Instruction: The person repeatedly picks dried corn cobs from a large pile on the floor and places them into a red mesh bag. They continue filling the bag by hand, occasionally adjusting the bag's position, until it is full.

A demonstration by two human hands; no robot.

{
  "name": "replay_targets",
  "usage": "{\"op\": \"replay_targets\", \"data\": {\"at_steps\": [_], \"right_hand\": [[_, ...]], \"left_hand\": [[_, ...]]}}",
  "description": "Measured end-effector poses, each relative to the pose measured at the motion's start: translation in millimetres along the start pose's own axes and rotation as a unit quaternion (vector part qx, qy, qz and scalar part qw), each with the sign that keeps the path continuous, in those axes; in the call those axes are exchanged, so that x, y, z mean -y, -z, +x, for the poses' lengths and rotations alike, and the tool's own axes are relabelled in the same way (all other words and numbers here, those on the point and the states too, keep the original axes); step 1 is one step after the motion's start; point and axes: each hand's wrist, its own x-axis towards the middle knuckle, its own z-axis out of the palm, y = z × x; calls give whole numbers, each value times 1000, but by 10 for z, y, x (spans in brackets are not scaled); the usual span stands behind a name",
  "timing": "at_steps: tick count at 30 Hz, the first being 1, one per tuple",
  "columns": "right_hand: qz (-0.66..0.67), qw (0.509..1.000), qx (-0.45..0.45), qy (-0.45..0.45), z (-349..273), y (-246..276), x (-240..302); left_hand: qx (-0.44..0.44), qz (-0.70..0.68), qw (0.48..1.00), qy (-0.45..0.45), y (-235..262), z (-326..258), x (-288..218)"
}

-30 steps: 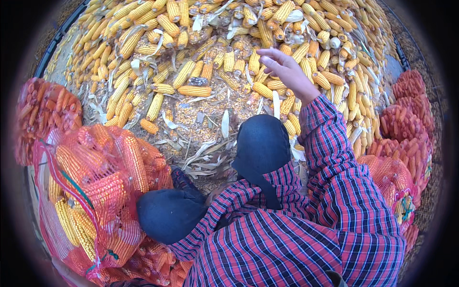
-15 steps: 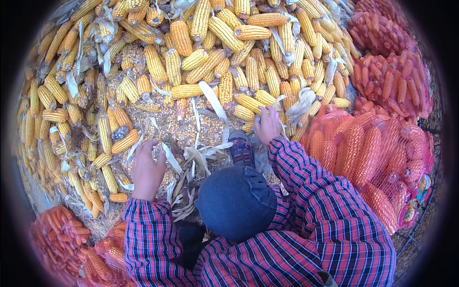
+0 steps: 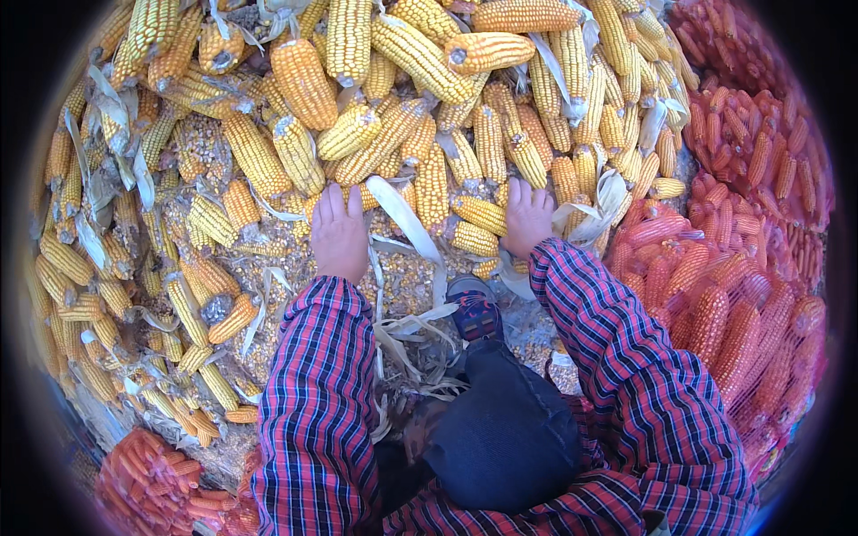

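Note:
My left hand [image 3: 340, 234] lies over a yellow corn cob [image 3: 369, 197], fingers stretched forward and resting on it; most of that cob's left part is hidden under them. My right hand [image 3: 529, 220] reaches to the near edge of the heap of corn cobs [image 3: 389, 134], with its fingers extended at the lower end of a slanting cob [image 3: 527, 161]. Neither hand is closed round anything. Between them, a pale strip of dry husk [image 3: 404, 214] curves down over loose kernels, and several cobs, among them a yellow one [image 3: 479, 214], lie left of my right hand.
Red mesh sacks full of cobs stand at the right, the nearest a bulging sack [image 3: 724, 313]; another sack [image 3: 152, 482] is at the lower left. My shoe [image 3: 474, 306] stands among loose husks [image 3: 402, 348] and scattered kernels. More cobs [image 3: 206, 304] spread along the left.
My left hand has moved forward and right, from above the kernels onto a cob. The right hand has moved slightly forward against the heap. The view has shifted closer to the cobs.

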Motion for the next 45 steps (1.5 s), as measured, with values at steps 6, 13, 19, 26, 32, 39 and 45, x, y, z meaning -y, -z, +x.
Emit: {"op": "replay_targets", "data": {"at_steps": [6, 13, 19, 26, 32, 39, 45], "right_hand": [[151, 982, 110, -10, 95, -73, -173], [447, 890, 86, 6, -85, 377, -353], [731, 669, 119, -54, -109, 536, -298], [827, 524, 193, -62, 209, 183, 112], [841, 506, 186, -49, 270, 86, 383], [905, 338, 244, -82, 45, -199, 307], [923, 313, 190, -117, -590, -75, 77]], "left_hand": [[156, -25, 984, 89, -40, 27, 21], [129, -183, 955, 196, 285, -331, 354], [75, -607, 779, 143, 425, 32, -267], [198, -581, 728, 305, -29, 102, -579], [111, -791, 484, 359, 20, 9, -560], [212, -798, 514, 231, 298, 101, -649], [173, -669, 710, 138, 742, -180, -713]]}}
